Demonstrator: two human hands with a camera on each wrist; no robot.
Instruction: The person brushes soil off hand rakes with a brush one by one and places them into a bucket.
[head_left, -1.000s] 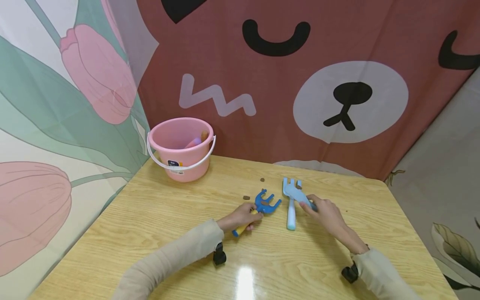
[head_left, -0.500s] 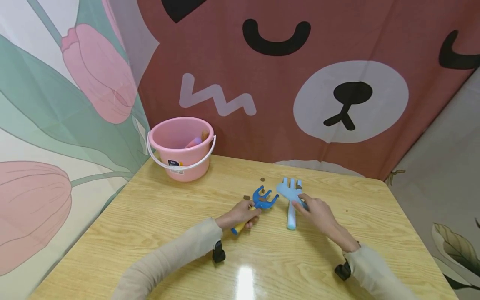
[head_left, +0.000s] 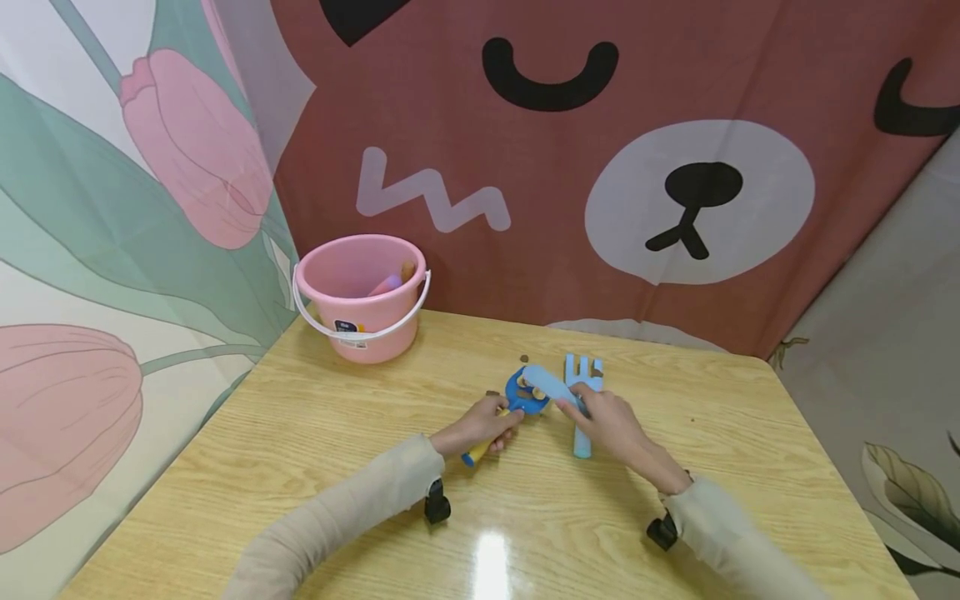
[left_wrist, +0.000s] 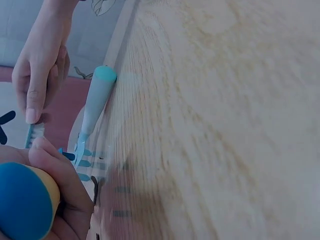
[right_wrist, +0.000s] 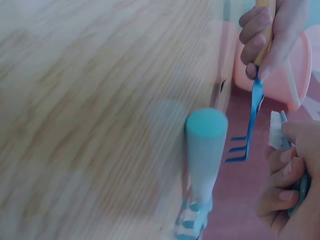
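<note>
My left hand (head_left: 483, 423) grips the yellow handle of a small blue hand rake (head_left: 531, 407), its prongs pointing away. In my right hand (head_left: 611, 421) is a light blue brush (head_left: 546, 382), and its white bristles (right_wrist: 275, 130) show in the right wrist view. From the head view the brush covers part of the rake's prongs; whether the two touch I cannot tell. On the table, partly behind the right hand, lies a light blue rake (head_left: 582, 442) with a pale handle and a brown bit on its prongs.
A pink bucket (head_left: 375, 333) with a white handle stands at the table's back left, with some items inside. Small brown bits (head_left: 524, 358) lie on the wooden table (head_left: 315, 450). A printed curtain (head_left: 540, 233) hangs behind the table.
My right hand has moved left, carrying the brush from above the light blue rake to over the blue rake. The left hand has tilted the blue rake slightly, its prongs shifting left and back.
</note>
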